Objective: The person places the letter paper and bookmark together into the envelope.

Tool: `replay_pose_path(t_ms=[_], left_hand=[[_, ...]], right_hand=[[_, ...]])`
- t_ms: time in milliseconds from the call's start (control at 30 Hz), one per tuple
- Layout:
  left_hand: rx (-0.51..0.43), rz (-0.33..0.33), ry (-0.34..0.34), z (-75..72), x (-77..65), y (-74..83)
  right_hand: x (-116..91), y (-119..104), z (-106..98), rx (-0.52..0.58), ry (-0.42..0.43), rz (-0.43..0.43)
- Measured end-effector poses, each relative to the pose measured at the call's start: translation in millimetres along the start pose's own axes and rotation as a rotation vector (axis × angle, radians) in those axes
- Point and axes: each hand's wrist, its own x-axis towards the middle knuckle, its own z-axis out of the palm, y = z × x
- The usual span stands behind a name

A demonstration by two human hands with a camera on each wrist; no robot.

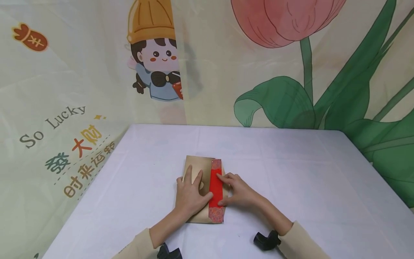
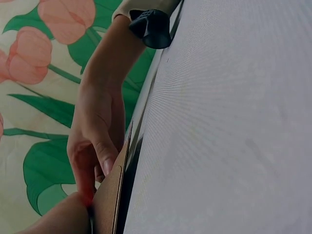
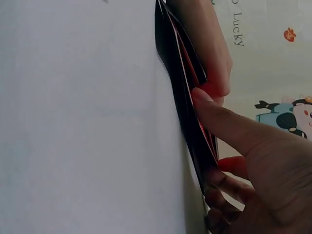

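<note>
A flat brown paper folder (image 1: 198,217) lies on the white-covered table, its long sides running away from me. Along its right side is a red strip (image 1: 216,183) with patterned ends. My left hand (image 1: 192,192) rests on the folder with fingers spread, its thumb reaching the strip's left edge. From the right, my right hand (image 1: 240,190) pinches the strip's right edge between thumb and fingers. The right wrist view shows layers of the folder (image 3: 183,105) standing slightly apart there, with red between them. Part of the folder is hidden under my left hand.
White cloth covers the table (image 1: 291,162). Behind it hangs a backdrop (image 1: 210,90) printed with a tulip and a cartoon figure. A black wrist mount (image 1: 266,240) sits below my right wrist, another mount (image 1: 169,251) below the left.
</note>
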Motion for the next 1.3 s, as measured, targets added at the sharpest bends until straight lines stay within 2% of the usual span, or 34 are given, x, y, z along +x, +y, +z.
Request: replay_pose_path(t_ms=[200, 333, 433, 533, 667, 800, 1033, 1300], left_hand=[[0.006, 0.025, 0.011, 0.6, -0.6, -0.6], [0.004, 0.024, 0.016, 0.2, -0.7, -0.7], [-0.004, 0.015, 0.016, 0.2, -0.9, 0.1], [-0.009, 0.006, 0.004, 0.3, -1.1, 1.4], [0.002, 0.007, -0.004, 0.6, -1.0, 2.1], [0.022, 0.033, 0.01, 0.6, 0.3, 1.7], [0.042, 0.065, 0.047, 0.6, 1.1, 0.7], [0.052, 0.043, 0.018, 0.9, 0.4, -0.3]], right_hand=[[3, -2, 12, -0.065, 0.049, -0.074], [3, -5, 13, -0.106, 0.063, -0.086], [1, -2, 6, -0.123, 0.037, -0.076], [-3, 4, -4, -0.126, -0.03, -0.058], [-4, 10, -5, -0.125, -0.094, -0.073], [-1, 11, 2, -0.138, -0.056, -0.129], [1, 8, 11, -0.201, 0.015, -0.139], [2, 5, 17, -0.264, 0.041, -0.155]])
